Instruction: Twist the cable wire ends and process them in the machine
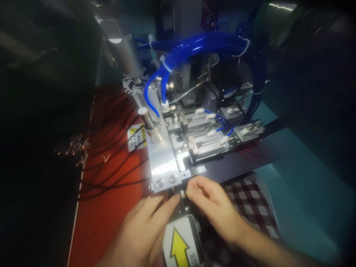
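My left hand [144, 222] reaches in at the front of a metal machine, its fingers bent and partly hidden under the plate's edge. My right hand [214, 202] is closed in a pinch just across from it. Between the fingertips of both hands is a small white piece [183, 193], too small to name. A shiny metal plate [164, 163] with two bolts lies just above the hands. Whatever each hand grips is mostly hidden by the fingers.
Black cables [111, 148] with bare wire ends cross the red surface [111, 218] at left. Blue air hoses [205, 42] arch over small cylinders [205, 144]. A label with a yellow arrow [179, 246] lies below the hands. Checkered cloth [256, 207] is at right.
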Available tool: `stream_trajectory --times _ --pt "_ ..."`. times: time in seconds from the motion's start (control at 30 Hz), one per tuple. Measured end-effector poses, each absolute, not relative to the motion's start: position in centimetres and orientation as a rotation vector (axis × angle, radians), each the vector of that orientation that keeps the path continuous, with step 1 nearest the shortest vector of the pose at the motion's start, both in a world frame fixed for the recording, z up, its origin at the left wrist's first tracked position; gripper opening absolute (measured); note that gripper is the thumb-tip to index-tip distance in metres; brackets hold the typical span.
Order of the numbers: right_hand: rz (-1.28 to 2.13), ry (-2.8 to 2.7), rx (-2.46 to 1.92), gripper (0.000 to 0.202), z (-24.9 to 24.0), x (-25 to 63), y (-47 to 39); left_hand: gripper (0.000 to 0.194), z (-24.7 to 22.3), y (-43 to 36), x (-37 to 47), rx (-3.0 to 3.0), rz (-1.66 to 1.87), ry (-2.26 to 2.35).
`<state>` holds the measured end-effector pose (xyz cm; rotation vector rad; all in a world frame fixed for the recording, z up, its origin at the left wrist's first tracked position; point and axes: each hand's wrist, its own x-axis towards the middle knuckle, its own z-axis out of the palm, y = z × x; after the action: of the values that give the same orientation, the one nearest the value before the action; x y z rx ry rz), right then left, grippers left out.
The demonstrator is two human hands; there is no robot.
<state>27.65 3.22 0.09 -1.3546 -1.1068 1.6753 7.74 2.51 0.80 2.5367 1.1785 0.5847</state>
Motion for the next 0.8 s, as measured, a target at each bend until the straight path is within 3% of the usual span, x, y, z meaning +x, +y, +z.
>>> stream_trajectory --times 0.7,0.8 --pt "1.507 -1.286 -1.430 0.020 0.3 27.5 3.0 0.034 -0.2 2.4 8.1 2.570 0.786 1.256" --pt "1.413 -1.401 -1.458 0.018 0.5 27.5 2.9 0.033 0.0 2.5 7.9 2.608 0.668 1.193"
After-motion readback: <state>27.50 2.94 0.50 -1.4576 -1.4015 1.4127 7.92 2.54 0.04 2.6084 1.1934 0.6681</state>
